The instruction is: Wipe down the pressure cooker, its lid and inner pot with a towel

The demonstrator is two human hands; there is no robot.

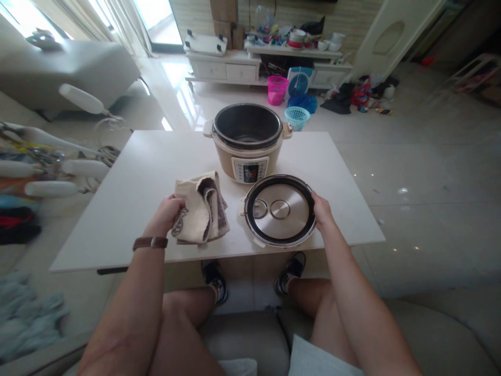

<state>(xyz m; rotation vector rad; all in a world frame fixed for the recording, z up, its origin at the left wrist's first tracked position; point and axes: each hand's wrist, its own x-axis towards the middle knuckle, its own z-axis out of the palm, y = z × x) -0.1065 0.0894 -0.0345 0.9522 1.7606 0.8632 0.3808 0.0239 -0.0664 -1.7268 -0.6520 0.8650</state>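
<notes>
- While the left hand [162, 216] is gripping a folded cloth [193, 211] by its left edge, the thumb is pressing on top and the other fingers are mostly hiding, so how tightly they are curling cannot be told.
- The right hand [323, 210] is holding a round lid [282, 224] by its right rim, fingers bent around the edge and partly hiding behind it.
- The cloth is lying just right of the left fingers, over the white table [117, 209].
- The lid is sitting just left of the right fingers, its metal inner face showing.
- Beyond and between both hands' fingers, a cooker [225, 159] is standing upright, uncovered, its control panel [250, 171] facing them.
- Well beyond the fingers, a pink basket [277, 91] and a light-blue basket [297, 120] are standing.
</notes>
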